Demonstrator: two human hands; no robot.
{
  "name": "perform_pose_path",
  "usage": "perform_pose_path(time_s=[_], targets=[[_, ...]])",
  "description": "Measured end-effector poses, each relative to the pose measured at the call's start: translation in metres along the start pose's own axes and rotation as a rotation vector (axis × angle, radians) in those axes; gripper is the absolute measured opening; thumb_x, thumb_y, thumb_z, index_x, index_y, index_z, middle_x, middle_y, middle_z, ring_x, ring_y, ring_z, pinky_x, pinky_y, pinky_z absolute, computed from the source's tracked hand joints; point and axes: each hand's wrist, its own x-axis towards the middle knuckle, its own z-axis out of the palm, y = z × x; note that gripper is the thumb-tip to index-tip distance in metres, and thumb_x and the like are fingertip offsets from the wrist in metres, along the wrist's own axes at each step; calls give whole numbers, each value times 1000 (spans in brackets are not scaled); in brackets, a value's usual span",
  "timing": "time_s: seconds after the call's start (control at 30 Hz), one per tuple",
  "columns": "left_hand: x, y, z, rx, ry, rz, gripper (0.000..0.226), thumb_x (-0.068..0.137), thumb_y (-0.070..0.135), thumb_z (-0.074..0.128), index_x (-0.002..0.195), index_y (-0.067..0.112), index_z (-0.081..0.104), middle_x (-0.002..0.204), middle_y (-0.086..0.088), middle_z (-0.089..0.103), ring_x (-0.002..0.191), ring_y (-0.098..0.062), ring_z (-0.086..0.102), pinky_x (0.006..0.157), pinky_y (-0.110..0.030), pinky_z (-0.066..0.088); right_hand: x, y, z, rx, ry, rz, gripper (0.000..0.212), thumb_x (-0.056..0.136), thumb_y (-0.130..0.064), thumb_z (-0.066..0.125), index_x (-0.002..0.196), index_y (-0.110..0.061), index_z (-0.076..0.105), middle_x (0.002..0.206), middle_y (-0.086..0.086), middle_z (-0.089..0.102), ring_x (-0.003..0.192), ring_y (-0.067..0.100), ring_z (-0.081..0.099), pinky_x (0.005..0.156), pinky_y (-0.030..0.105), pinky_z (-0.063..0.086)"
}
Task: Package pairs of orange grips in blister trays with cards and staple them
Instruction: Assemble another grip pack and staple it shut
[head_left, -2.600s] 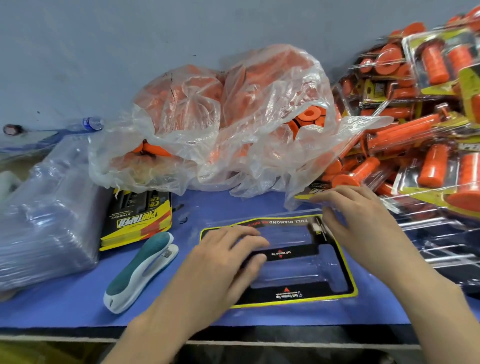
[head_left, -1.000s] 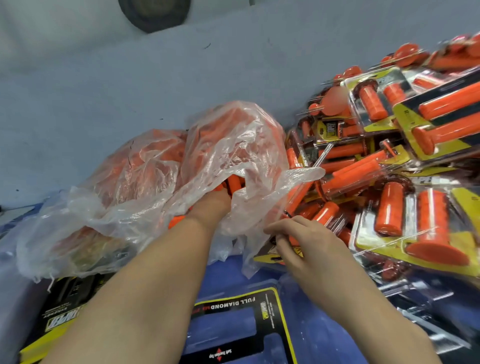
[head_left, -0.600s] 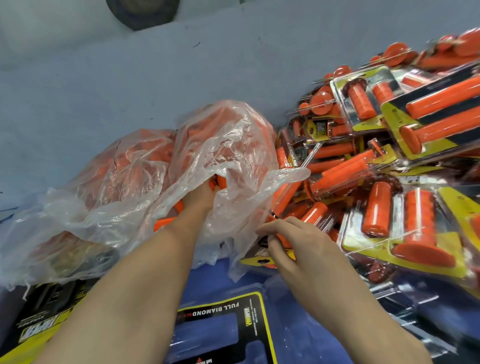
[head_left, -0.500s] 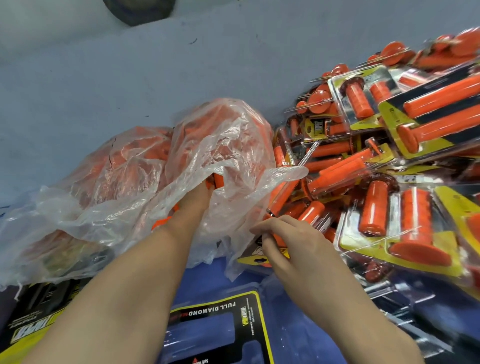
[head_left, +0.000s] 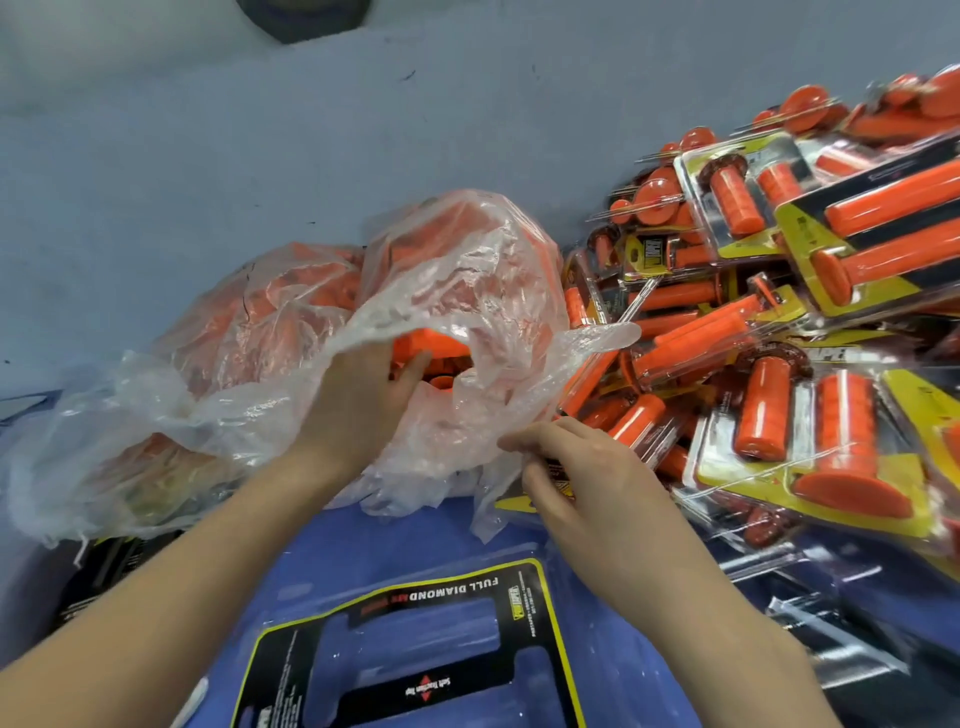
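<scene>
Left hand (head_left: 363, 400) clamped on loose orange rubber grip (head_left: 421, 345) inside crinkled clear plastic bag (head_left: 457, 291); grip could be snagged by film.

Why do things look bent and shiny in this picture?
Head view: the wide-angle lens bows the edges, so the finished packs at right fan outward; overhead light glares off the plastic bag and the clear blister tray; the corners look soft, the hands sharper.

A blue table (head_left: 415, 551) is carrying a printed card (head_left: 405, 660), a bulging plastic bag (head_left: 291, 332) and heaped packaged grips (head_left: 779, 338).
</scene>
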Motion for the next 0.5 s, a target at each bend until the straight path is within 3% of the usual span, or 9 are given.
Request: perform_pose_path(time_s=[0.07,0.1,0.17,0.27,0.33,0.4,0.5], targets=[[-23,-16,-19,9,249,243,26,94,22,64,119,15,60,113,5,58,97,-9,58,88,-14,42,-1,-7,5,4,13,-31,28,98,-24,49,123,-29,60,115,-12,59,105,12,58,90,37,47],[-41,-17,-29,-13,333,311,29,93,23,65,121,19,57,113,11,52,93,-2,55,86,-7,39,-2,-13,8,5,19,-52,31,97,-26,51,128,-31,56,117,-12,56,104,13,57,89,38,48],[-74,-19,-43,-25,444,382,30,95,29,63,123,24,52,115,13,44,95,5,50,87,-4,36,-3,-28,15,3,37,-99,45,93,-33,58,137,-34,46,123,-10,48,105,15,56,87,36,49],[-114,-16,-54,-67,464,512,32,90,25,61,121,24,54,117,9,40,109,8,46,90,-5,34,-6,-55,30,-35,121,-189,59,86,-37,69,139,-26,46,128,-4,50,112,18,55,89,36,51],[-128,-9,-61,-57,417,564,31,87,22,62,117,29,56,115,7,39,105,4,48,85,-5,36,-10,-70,38,-47,238,-226,53,85,-40,64,132,-24,46,116,-4,57,102,15,57,78,35,51],[-135,-8,-68,13,385,606,29,86,20,63,112,31,56,113,6,39,96,-5,49,84,-8,38,-14,-80,41,-36,330,-207,54,81,-50,53,126,-26,36,100,-13,52,90,13,56,68,28,44],[-136,-13,-76,45,341,602,21,93,27,57,112,35,57,113,6,41,88,-13,50,80,-16,42,-18,-90,42,-4,346,-157,75,77,-53,57,140,-30,23,102,-14,55,81,20,63,64,29,47]])
